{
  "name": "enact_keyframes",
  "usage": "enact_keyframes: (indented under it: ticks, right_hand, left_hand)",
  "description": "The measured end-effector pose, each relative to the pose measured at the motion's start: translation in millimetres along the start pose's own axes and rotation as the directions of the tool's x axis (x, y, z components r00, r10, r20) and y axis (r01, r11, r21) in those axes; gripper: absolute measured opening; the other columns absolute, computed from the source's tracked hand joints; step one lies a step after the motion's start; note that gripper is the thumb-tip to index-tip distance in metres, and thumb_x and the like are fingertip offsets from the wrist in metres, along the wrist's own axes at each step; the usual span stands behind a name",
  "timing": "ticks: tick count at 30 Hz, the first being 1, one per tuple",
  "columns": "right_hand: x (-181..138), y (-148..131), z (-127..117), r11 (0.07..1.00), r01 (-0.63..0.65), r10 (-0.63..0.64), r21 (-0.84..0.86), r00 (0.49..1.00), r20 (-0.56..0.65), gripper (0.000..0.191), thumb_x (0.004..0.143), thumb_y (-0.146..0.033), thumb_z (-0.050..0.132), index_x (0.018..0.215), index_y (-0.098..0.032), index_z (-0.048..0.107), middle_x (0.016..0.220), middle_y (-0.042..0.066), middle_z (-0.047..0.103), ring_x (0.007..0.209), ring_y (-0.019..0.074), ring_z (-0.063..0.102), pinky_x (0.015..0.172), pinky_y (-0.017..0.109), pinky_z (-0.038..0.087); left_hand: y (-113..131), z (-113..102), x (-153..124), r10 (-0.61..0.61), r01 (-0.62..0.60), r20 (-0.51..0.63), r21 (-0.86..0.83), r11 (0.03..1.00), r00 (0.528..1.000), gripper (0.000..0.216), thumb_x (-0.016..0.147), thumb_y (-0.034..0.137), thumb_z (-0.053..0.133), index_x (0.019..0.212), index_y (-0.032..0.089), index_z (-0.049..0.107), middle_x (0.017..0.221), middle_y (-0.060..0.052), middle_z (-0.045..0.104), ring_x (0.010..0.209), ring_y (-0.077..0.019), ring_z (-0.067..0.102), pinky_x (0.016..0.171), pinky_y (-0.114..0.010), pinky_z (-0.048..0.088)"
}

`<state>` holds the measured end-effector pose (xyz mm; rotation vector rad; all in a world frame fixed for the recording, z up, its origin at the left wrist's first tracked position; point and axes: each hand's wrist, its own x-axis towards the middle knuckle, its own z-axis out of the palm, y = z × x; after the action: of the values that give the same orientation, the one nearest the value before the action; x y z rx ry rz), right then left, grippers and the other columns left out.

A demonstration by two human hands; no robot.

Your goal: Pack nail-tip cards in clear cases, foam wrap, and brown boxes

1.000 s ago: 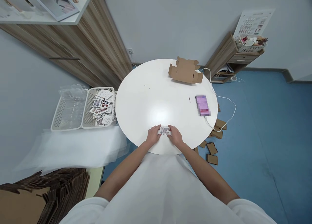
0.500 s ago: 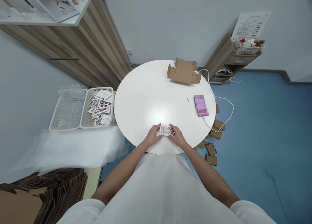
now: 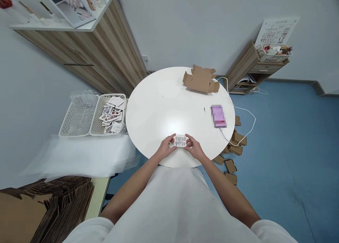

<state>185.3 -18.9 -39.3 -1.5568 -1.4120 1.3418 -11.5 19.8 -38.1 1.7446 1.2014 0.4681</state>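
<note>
A small white card of press-on nails (image 3: 180, 140), with two rows of shiny pale pieces, is held flat between my hands near the table's front edge. My left hand (image 3: 166, 146) pinches its left edge between thumb and fingers. On the opposite edge, my right hand (image 3: 194, 147) grips it the same way, fingers curled. Beneath them is the white oval table (image 3: 153, 109). Toward its far side lies an unfolded brown cardboard box (image 3: 201, 79). A blurred purple phone-like device (image 3: 218, 116) rests to the right, with a white cable (image 3: 247, 110) running from it.
At left, a white basket (image 3: 92, 130) holds many printed nail cards (image 3: 112, 110), beside another basket of clear plastic cases (image 3: 81, 114). Translucent sheets (image 3: 87, 155) and stacked flat cardboard (image 3: 63, 204) lie nearer me. Small brown boxes (image 3: 230, 165) are on the floor at right.
The camera view has shifted slightly, so the surroundings sit a little further right. Both hands keep hold of the card, which shows a bit more brightly.
</note>
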Motion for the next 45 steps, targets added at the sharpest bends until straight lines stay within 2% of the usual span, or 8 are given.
enact_keyframes:
  ticks: [6, 13, 16, 20, 27, 35, 40, 45]
  right_hand:
    - [5, -3, 9, 1.0, 0.017, -0.017, -0.008, 0.999, 0.032, 0.064, 0.068, -0.023, 0.057, 0.127, -0.028, 0.033, 0.086, -0.001, 0.051, 0.062, 0.0083, 0.051, 0.068, 0.029, 0.046]
    - [28, -22, 39, 0.995, 0.052, -0.039, -0.083, 0.988, 0.148, 0.064, 0.071, -0.02, 0.053, 0.129, -0.03, 0.029, 0.09, -0.001, 0.052, 0.065, 0.0085, 0.052, 0.07, 0.03, 0.046]
    - [42, -30, 57, 0.988, 0.076, -0.055, -0.135, 0.987, 0.151, 0.064, 0.071, -0.019, 0.052, 0.129, -0.031, 0.028, 0.091, -0.001, 0.053, 0.064, 0.0084, 0.052, 0.07, 0.03, 0.046]
    - [63, -40, 87, 0.981, 0.083, -0.056, -0.174, 0.987, 0.153, 0.064, 0.071, -0.019, 0.052, 0.129, -0.031, 0.028, 0.091, -0.001, 0.053, 0.064, 0.0086, 0.052, 0.07, 0.03, 0.046]
    - [107, -55, 150, 0.972, 0.068, -0.033, -0.225, 0.987, 0.157, 0.064, 0.071, -0.02, 0.054, 0.129, -0.028, 0.028, 0.091, 0.0, 0.053, 0.066, 0.0095, 0.05, 0.071, 0.029, 0.045]
    - [155, -63, 204, 0.952, -0.021, 0.06, -0.305, 0.991, 0.12, 0.065, 0.069, -0.018, 0.056, 0.129, -0.022, 0.03, 0.091, 0.002, 0.051, 0.067, 0.0117, 0.047, 0.069, 0.03, 0.044]
    - [170, -67, 217, 0.921, -0.084, 0.121, -0.381, 0.99, 0.075, 0.064, 0.069, -0.017, 0.053, 0.129, -0.024, 0.03, 0.093, 0.002, 0.052, 0.076, 0.0142, 0.049, 0.071, 0.03, 0.043]
    - [177, -70, 221, 0.887, -0.14, 0.17, -0.439, 0.985, 0.028, 0.065, 0.069, -0.017, 0.052, 0.129, -0.024, 0.029, 0.095, 0.003, 0.052, 0.082, 0.0163, 0.05, 0.071, 0.03, 0.043]
  left_hand:
    - [-1, -8, -9, -0.034, 0.035, -0.026, 0.007, 0.999, 0.999, 0.062, 0.071, 0.024, 0.056, 0.128, 0.026, 0.033, 0.09, -0.001, 0.052, 0.081, -0.0138, 0.051, 0.074, -0.031, 0.044]
    - [-21, -37, -22, -0.072, 0.078, -0.101, 0.058, 0.995, 0.992, 0.063, 0.073, 0.024, 0.053, 0.131, 0.027, 0.028, 0.091, -0.002, 0.051, 0.079, -0.0134, 0.05, 0.072, -0.03, 0.044]
    - [-34, -51, -25, -0.094, 0.104, -0.151, 0.058, 0.993, 0.984, 0.065, 0.074, 0.022, 0.052, 0.132, 0.027, 0.024, 0.093, -0.003, 0.05, 0.078, -0.0131, 0.05, 0.073, -0.03, 0.044]
    - [-56, -74, -27, -0.123, 0.135, -0.228, 0.039, 0.99, 0.966, 0.06, 0.073, 0.019, 0.052, 0.128, 0.025, 0.031, 0.098, -0.003, 0.05, 0.078, -0.0121, 0.05, 0.073, -0.029, 0.045]
    - [-98, -125, -26, -0.17, 0.186, -0.265, 0.036, 0.982, 0.949, 0.058, 0.07, 0.016, 0.052, 0.125, 0.022, 0.035, 0.103, -0.005, 0.046, 0.086, -0.0141, 0.05, 0.074, -0.028, 0.045]
    - [-136, -169, -5, -0.316, 0.329, -0.19, 0.037, 0.944, 0.929, 0.058, 0.069, 0.015, 0.049, 0.126, 0.017, 0.035, 0.101, -0.007, 0.042, 0.09, -0.0171, 0.049, 0.079, -0.029, 0.043]
    - [-149, -178, 6, -0.32, 0.331, -0.16, 0.046, 0.942, 0.934, 0.062, 0.068, 0.015, 0.049, 0.128, 0.016, 0.032, 0.103, -0.008, 0.041, 0.094, -0.0189, 0.048, 0.085, -0.031, 0.04]
    - [-149, -180, 12, -0.288, 0.3, -0.134, 0.073, 0.951, 0.948, 0.064, 0.068, 0.015, 0.049, 0.129, 0.016, 0.03, 0.108, -0.01, 0.039, 0.105, -0.0225, 0.043, 0.09, -0.034, 0.037]
